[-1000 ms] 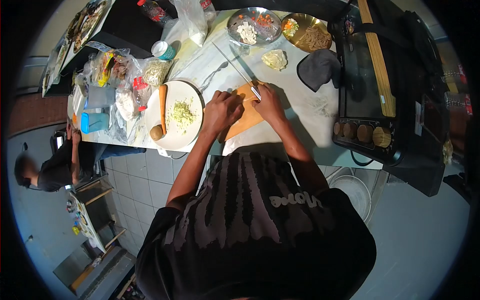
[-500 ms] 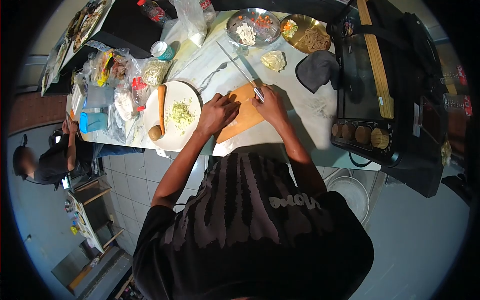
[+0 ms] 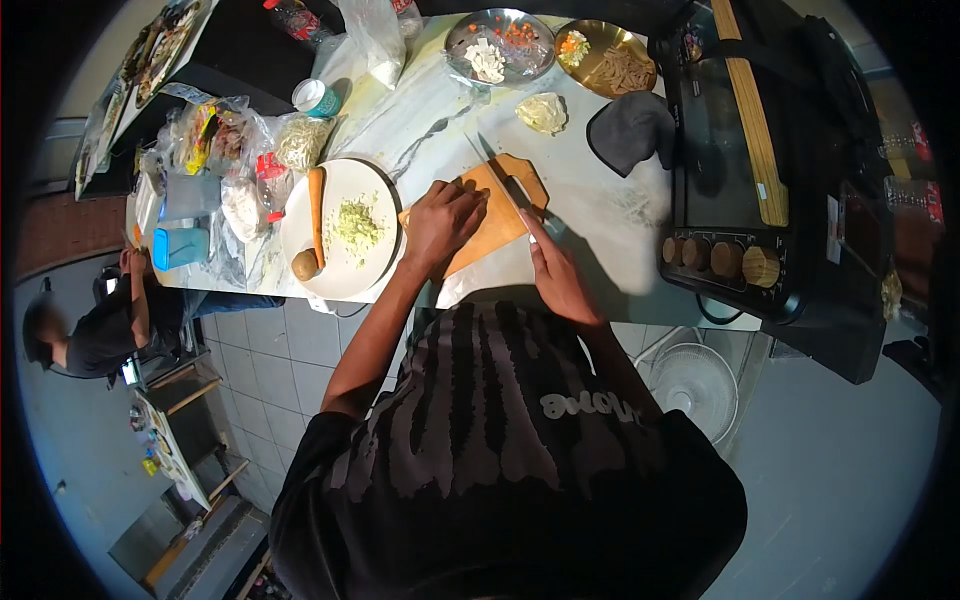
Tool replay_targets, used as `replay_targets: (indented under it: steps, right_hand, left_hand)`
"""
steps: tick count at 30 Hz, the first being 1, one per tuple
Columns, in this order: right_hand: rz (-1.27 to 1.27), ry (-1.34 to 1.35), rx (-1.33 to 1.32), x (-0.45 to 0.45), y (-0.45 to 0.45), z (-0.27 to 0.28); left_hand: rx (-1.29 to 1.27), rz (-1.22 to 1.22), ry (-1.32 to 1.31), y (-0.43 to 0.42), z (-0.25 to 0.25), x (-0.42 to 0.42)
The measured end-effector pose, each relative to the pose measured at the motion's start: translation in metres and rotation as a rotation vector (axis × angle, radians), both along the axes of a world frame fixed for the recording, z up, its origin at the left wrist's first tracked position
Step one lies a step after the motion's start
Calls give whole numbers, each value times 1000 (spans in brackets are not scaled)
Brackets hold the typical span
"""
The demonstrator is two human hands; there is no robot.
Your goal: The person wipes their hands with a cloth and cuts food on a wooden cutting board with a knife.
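Observation:
My right hand is closed round the handle of a long knife, its blade slanting up and left over the wooden cutting board. On the board's left part rests my left hand, its fingers curled and pressed together; what they hold, if anything, is hidden. Just left of that hand is a white plate with a heap of chopped pale green pieces, a carrot and a round brown item. A pale leafy piece lies beyond the board.
Two metal plates of cut food stand at the back. A dark cloth lies beside the black oven on the right. Bags, a bottle and a blue container crowd the left. Another person is at the far left.
My right hand has moved down and toward me with the knife, which has drawn back over the board. My left hand stays on the board. The view has shifted slightly.

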State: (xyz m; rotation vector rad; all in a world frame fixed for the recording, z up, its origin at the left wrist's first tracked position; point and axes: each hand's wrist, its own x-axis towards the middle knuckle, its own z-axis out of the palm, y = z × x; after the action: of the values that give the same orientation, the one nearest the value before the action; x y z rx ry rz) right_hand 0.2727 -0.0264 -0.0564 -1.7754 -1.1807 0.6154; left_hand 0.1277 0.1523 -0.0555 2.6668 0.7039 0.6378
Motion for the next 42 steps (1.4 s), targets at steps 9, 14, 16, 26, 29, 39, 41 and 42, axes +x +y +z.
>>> replay_targets:
  steps: [9, 14, 16, 26, 29, 39, 41, 42]
  right_hand:
    - [70, 55, -202, -8, -20, -13]
    - [96, 35, -301, -9, -19, -4]
    - [87, 31, -265, -11, -20, -11]
    - [107, -53, -324, -13, -18, -23]
    - [127, -46, -338, -10, -17, -21]
    - [84, -184, -337, -9, -3, -23]
    - [107, -178, -368, -5, -1, -16]
    - [107, -179, -364, -5, -2, -19]
  left_hand:
    - [107, -31, 50, -3, -11, 1]
    - [101, -24, 16, -6, -13, 2]
    - [67, 1, 20, -7, -15, 2]
    - [-7, 56, 0, -9, -12, 6]
    - [-31, 60, 17, -7, -13, 8]
    - [-100, 136, -15, -10, -16, 13]
    - [-86, 149, -45, -10, -13, 15]
    - [-128, 163, -45, -10, -9, 15]
